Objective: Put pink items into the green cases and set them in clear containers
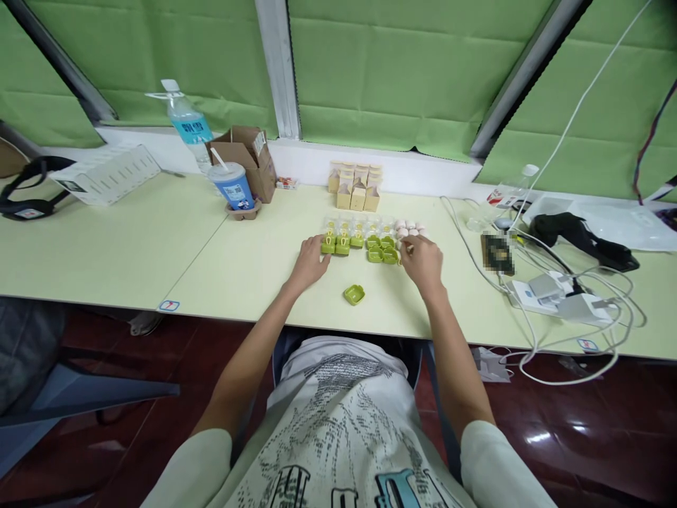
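My left hand (311, 262) has its thumb and fingers around the near-left corner of a small green square holder (328, 246). A similar green holder (342, 247) stands beside it, with a pale loop-shaped piece on top. My right hand (424, 262) is closed in a pinch beside a cluster of green square cups (375, 254). What its fingertips hold is too small to make out. Just behind that hand lie several pinkish-white round pieces (410, 227). Clear plastic cups (373, 224) with yellowish bits form rows behind the green holders. One separate green cup (354, 294) lies nearer to me.
Small cream boxes (358, 190) are stacked against the wall. At the left stand a blue drink cup (236, 189), a cardboard box (248, 159) and a water bottle (191, 130). White cables and a power strip (534, 296) spread at the right, near a clear bottle (508, 197).
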Available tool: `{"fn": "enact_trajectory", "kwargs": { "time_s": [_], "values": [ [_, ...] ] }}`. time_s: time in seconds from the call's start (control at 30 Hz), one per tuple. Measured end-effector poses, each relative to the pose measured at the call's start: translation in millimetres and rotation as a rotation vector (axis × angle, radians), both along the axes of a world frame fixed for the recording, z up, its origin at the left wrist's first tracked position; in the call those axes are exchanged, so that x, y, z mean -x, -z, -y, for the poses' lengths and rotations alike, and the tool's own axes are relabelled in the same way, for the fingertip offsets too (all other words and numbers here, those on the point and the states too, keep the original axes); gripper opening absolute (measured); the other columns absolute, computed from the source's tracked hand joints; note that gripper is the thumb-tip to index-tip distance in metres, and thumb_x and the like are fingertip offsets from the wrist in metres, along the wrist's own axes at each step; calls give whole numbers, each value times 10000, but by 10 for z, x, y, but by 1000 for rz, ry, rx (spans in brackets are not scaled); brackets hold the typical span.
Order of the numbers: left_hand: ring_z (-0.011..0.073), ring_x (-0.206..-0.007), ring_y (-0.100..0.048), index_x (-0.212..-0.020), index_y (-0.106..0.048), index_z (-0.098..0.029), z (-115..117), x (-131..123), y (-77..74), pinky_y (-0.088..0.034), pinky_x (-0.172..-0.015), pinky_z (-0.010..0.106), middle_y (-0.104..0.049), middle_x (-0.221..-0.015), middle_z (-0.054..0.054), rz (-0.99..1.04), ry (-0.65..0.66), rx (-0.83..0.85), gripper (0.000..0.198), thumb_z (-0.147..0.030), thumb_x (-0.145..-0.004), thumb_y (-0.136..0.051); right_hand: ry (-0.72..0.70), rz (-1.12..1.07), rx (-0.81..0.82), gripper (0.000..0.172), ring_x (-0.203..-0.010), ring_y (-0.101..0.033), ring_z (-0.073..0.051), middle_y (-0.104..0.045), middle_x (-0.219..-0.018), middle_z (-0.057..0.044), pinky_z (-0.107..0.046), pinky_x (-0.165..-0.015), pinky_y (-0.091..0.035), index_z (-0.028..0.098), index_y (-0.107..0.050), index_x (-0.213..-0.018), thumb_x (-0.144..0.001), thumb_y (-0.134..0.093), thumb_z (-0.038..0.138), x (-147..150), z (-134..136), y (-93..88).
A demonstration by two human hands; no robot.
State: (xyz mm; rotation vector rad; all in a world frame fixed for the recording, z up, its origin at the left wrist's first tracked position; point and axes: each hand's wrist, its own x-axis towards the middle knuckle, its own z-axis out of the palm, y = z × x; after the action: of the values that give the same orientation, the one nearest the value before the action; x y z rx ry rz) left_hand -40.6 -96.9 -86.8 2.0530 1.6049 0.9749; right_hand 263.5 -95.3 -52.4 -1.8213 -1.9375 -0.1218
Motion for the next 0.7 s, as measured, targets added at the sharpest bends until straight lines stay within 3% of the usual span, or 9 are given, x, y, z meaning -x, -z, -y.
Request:
{"fn": "enact_trajectory", "kwargs": {
  "time_s": [0.1,0.2,0.27,0.4,0.57,0.7],
  "values": [
    [284,-1179,-660,-1346,-608,-212,164,-92,-118,-529,-1095,463,-690,-1306,127,-48,277,24,366,-316,-995,-610,86,83,195,310,-1040,-729,-297,-774,-1238,-149,-378,-855,-527,197,-776,-1257,-1040,-570,279,-232,143,58],
    [331,-1251,-632,-1414,-585,-235,367,-244,-154,-530,-1071,464,-674,-1322,131,-204,557,146,629,-464,-873,-810,44,115,326,359,-1119,-719,-312,-733,-1340,-157,-379,-873,-528,218,-738,-1353,-1005,-687,294,-263,148,156],
    [376,-1312,-588,-1373,-614,-231,462,-344,-138,-526,-1059,472,-660,-1332,145,-307,562,173,661,-416,-795,-877,33,103,341,334,-1115,-718,-313,-718,-1346,-164,-376,-863,-525,217,-746,-1326,-999,-693,248,-236,111,197],
    [362,-1237,-616,-1187,-689,-233,506,-423,-130,-530,-1043,473,-671,-1229,117,-307,519,144,372,-314,-840,-793,21,58,328,235,-1059,-719,-293,-710,-1327,-181,-358,-829,-515,187,-767,-1214,-1019,-636,208,-218,71,211],
    [324,-1223,-657,-1354,-650,-229,485,-375,-228,-548,-1076,470,-635,-1325,118,-183,507,82,457,-257,-899,-673,9,-22,292,183,-1000,-736,-266,-774,-1202,-162,-340,-830,-524,162,-789,-1063,-982,-628,131,-284,83,146],
    [295,-1293,-648,-1413,-594,-229,487,-407,-302,-573,-1055,424,-650,-1402,117,-38,467,1,519,-194,-897,-633,6,-102,187,252,-968,-759,-255,-805,-1120,-154,-358,-890,-565,132,-785,-1129,-981,-583,101,-331,143,14]
  ]
}}
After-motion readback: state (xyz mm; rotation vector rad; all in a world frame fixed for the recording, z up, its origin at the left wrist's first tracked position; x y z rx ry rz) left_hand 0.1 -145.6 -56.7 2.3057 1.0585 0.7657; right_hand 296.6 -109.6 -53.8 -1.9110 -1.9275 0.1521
